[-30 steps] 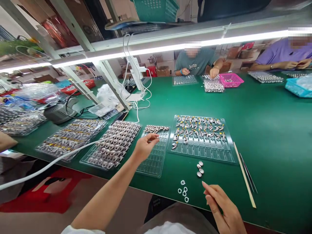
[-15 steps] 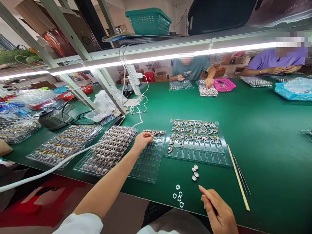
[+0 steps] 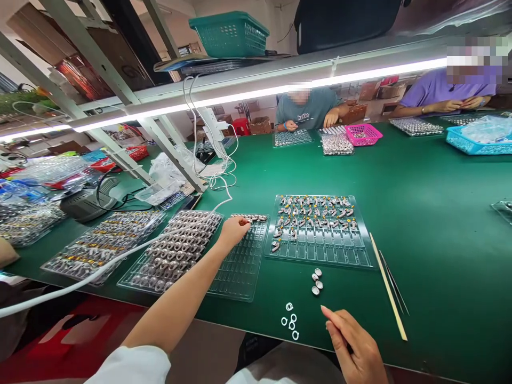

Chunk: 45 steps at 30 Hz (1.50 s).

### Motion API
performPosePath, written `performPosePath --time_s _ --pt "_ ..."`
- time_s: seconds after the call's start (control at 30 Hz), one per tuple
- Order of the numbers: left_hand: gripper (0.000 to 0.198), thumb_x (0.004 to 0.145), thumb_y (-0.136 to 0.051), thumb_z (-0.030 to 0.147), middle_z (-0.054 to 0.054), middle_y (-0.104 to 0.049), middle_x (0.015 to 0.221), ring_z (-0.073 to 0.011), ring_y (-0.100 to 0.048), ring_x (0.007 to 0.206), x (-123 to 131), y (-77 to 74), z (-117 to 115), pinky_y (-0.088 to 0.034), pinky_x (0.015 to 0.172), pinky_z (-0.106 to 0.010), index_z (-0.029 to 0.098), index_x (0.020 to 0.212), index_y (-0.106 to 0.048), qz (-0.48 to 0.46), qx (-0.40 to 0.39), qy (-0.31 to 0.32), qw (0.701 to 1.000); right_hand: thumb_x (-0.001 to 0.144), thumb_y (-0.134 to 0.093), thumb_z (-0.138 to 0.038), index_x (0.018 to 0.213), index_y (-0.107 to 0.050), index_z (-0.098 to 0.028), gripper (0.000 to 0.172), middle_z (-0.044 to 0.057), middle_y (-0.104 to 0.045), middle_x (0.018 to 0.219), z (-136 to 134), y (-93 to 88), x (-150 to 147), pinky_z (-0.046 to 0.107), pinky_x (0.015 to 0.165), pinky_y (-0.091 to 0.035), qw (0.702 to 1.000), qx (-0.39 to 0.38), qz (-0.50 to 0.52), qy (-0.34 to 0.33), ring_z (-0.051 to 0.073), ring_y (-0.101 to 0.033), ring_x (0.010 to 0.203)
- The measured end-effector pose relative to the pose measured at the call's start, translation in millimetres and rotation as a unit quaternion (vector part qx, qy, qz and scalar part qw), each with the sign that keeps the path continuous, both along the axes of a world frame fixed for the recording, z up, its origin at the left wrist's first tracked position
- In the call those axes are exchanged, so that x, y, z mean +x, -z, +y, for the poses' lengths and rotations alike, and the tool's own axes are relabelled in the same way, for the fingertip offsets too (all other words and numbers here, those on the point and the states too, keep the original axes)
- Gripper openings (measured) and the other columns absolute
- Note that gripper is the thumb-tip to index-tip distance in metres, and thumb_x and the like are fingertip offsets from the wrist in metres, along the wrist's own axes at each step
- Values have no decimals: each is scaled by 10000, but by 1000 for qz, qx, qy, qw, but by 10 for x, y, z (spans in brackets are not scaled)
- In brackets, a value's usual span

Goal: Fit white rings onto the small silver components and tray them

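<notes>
My left hand (image 3: 236, 232) is pinched at the upper end of a clear tray (image 3: 240, 266), beside a short row of small metallic parts (image 3: 258, 217); what its fingertips hold is hidden. Near the front edge, my right hand (image 3: 354, 341) rests with thumb and forefinger close together, and I cannot make out anything between them. Several white rings (image 3: 293, 318) lie to its left. Just above it are several round grey-white caps (image 3: 319, 285). A second clear tray (image 3: 332, 250), partly filled with small parts bearing yellow bits, stands behind the caps.
A wooden stick (image 3: 388, 288) and tweezers (image 3: 394, 282) lie on the right. Full trays (image 3: 180, 245) stand at left, crossed by a white cable (image 3: 120, 258). Two people work across the green table (image 3: 432, 213), near a pink basket (image 3: 363, 134). A lit shelf hangs above.
My left hand's fingertips have closed in over the small part that showed at them. The view has shifted slightly. Across the table, a person's hand has drawn back from the tray of small parts.
</notes>
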State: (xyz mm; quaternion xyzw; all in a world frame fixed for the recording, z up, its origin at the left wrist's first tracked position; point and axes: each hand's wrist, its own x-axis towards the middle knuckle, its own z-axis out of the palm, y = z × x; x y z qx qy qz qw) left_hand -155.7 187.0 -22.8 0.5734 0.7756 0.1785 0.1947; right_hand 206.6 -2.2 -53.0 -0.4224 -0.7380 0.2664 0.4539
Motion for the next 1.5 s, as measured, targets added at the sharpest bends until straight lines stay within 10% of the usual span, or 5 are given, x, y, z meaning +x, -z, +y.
performPosePath --time_s 0.43,0.63,0.9,1.2,1.5 --pt "258 873 -583 408 -74 -725 817 -245 -680 856 147 -74 -23 -483 760 -313 185 775 -665 190 27 15 981 906 -466 -97 1338 -518 -329 492 51 -639 795 -23 34 -23 342 527 -539 1000 6 -1 -9 207 -635 612" --pt "305 871 -577 410 -145 -717 930 -301 -674 909 304 -228 -209 -484 773 -350 136 987 -647 208 56 19 976 924 -469 -105 1278 -578 -262 402 40 -635 815 -45 37 -9 307 593 -521 1000 -10 6 -6 175 -621 673" --pt "267 941 -502 323 -111 -671 1053 -256 -609 1012 958 -241 -928 -495 890 -387 162 1106 -636 65 132 289 946 958 -480 -175 1224 -626 -231 308 48 -635 891 6 -295 97 258 660 -518 995 -87 5 55 143 -618 750" --pt "230 880 -569 303 -165 -692 887 -321 -612 960 1353 -24 -71 -474 874 -410 120 831 -700 84 84 237 964 966 -444 -164 1211 -623 -206 306 86 -636 954 153 -274 -235 305 714 -509 996 -75 -38 6 176 -609 832" --pt "185 818 -571 262 -112 -692 810 -283 -633 887 1391 -137 12 -489 793 -347 153 719 -683 16 70 215 974 969 -449 -178 1168 -642 -200 278 52 -615 834 -22 -147 -132 269 615 -480 996 -91 2 22 146 -580 703"
